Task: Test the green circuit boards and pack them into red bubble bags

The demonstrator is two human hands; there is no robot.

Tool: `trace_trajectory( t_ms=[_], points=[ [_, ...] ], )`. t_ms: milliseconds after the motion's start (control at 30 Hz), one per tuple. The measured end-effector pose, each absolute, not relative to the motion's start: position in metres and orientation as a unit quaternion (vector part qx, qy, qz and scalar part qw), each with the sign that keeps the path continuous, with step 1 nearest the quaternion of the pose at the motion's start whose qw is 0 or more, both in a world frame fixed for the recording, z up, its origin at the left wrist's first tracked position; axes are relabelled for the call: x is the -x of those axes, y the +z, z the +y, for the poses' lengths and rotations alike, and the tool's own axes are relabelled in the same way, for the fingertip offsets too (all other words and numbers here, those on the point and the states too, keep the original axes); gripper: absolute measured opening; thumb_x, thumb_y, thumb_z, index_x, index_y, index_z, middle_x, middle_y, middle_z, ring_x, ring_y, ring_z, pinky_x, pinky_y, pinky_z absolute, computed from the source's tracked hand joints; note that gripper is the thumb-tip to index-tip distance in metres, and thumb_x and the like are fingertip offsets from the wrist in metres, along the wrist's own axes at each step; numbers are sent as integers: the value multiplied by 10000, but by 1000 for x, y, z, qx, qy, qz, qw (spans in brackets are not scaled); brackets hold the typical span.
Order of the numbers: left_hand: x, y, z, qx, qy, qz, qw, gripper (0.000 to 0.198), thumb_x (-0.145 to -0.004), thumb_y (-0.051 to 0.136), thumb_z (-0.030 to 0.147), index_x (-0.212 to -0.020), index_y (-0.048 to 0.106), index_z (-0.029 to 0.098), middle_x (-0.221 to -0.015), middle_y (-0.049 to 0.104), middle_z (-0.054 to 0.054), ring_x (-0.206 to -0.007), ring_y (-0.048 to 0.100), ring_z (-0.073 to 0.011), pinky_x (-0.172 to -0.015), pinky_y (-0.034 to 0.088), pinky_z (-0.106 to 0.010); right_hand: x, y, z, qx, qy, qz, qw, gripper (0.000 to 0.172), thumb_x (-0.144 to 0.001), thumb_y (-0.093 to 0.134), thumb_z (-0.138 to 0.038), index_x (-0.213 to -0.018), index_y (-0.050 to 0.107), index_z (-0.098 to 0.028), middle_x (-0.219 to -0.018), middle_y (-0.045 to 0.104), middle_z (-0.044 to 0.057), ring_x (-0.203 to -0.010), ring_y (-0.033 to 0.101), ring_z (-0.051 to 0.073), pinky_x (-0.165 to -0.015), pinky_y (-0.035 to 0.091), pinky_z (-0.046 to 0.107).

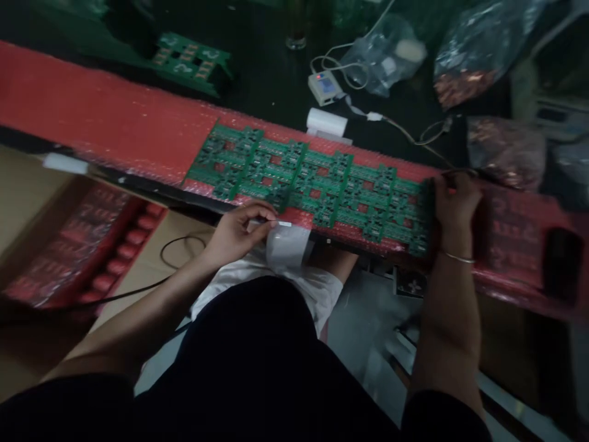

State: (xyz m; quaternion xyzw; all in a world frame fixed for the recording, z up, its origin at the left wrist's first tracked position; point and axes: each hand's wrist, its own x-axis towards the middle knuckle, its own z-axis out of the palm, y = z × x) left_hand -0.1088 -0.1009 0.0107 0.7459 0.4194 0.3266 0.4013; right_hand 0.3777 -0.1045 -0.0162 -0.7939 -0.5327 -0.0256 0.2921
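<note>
Currently, five green boards (pixel 322 187) lie side by side in one row on one red bubble sheet (pixel 101 116), which runs along the front of the dark bench (pixel 271 77). One stack (pixel 193 64) of similar boards sits behind the sheet, toward the left. Other items, by count: one white box (pixel 326 88) with a lit red lamp; one white roll (pixel 327 121) just behind the row; two clear bags of copper-coloured parts, one at the rear (pixel 465 86) and one nearer the sheet (pixel 506 150); one red-wrapped pack (pixel 515 236) at the right; one carton (pixel 184 230) at lower left, containing red-wrapped goods (pixel 76 245).

Left hand (pixel 239 233): nearly closed, thumb and index finger brought together at the front edge of the bench, below the second board from the left. Fingertips meet the end of one white strip (pixel 285 224), above a hanging translucent film (pixel 288 248); a firm grip cannot be confirmed. Right hand (pixel 458 196): fingers curled, positioned at the right end of the row, beside the fifth board. Fingertips are dark and blurred; whether they grasp anything cannot be determined.
</note>
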Motion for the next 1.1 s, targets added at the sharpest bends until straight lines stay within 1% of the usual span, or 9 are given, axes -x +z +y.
trace_trajectory(
  t_ms=[100,233,400,467,567,633,800,900,1100],
  points=[
    [66,24,-84,-739,353,386,423,164,-924,720,354,-890,717,194,-1030,731,-67,-978,700,-196,-920,571,-334,-377,-18,-103,775,-21,-545,319,130,-919,587,-341,-867,559,-225,-928,694,105,-881,631,234,-874,498,387],
    [-12,33,-51,-759,345,303,462,169,-897,712,342,-861,718,177,-1018,754,-69,-951,707,-193,-872,565,-322,-381,-25,-101,743,-26,-569,352,184,-927,582,-388,-832,556,-233,-893,682,82,-870,626,236,-880,512,408],
    [-93,27,-16,-767,279,252,521,113,-833,718,275,-827,747,165,-841,759,-30,-793,694,-152,-781,551,-296,-380,-22,-104,726,-15,-547,417,263,-922,615,-464,-801,577,-234,-824,673,56,-817,630,222,-843,526,398],
    [-111,27,-12,-757,265,238,548,108,-825,717,262,-834,757,162,-804,752,-20,-756,683,-143,-754,548,-294,-375,-14,-110,716,15,-508,478,281,-932,613,-503,-857,610,-233,-800,682,38,-768,641,204,-782,538,375],
    [-125,31,-14,-750,260,221,567,117,-833,716,269,-855,764,165,-818,754,-13,-753,679,-139,-763,554,-300,-361,1,-127,676,115,-453,570,276,-952,610,-531,-1010,623,-261,-715,669,-18,-642,634,167,-671,543,329],
    [-131,35,-17,-747,260,216,573,108,-834,713,261,-850,764,166,-819,753,-13,-754,677,-140,-771,558,-302,-347,10,-139,643,178,-437,603,268,-927,667,-524,-1038,606,-288,-734,689,-35,-650,666,157,-673,566,319],
    [-143,39,-23,-744,262,210,578,90,-844,715,240,-843,754,159,-803,742,-15,-745,676,-139,-771,559,-303,-320,23,-156,600,222,-455,620,416,-767,867,-493,-990,574,-302,-880,745,-24,-842,745,184,-826,642,376],
    [-147,39,-26,-748,263,209,572,100,-860,712,248,-850,752,157,-796,737,-10,-737,676,-138,-763,558,-300,-315,26,-156,590,232,-461,620,473,-737,893,-506,-998,556,-302,-854,736,-30,-816,742,181,-815,654,379],
    [-148,34,-27,-754,258,204,568,93,-872,721,240,-847,750,156,-809,743,-7,-760,684,-138,-773,543,-288,-318,20,-155,602,225,-462,612,459,-755,877,-508,-1021,569,-296,-837,713,-29,-799,724,172,-775,636,352]
  ],
)
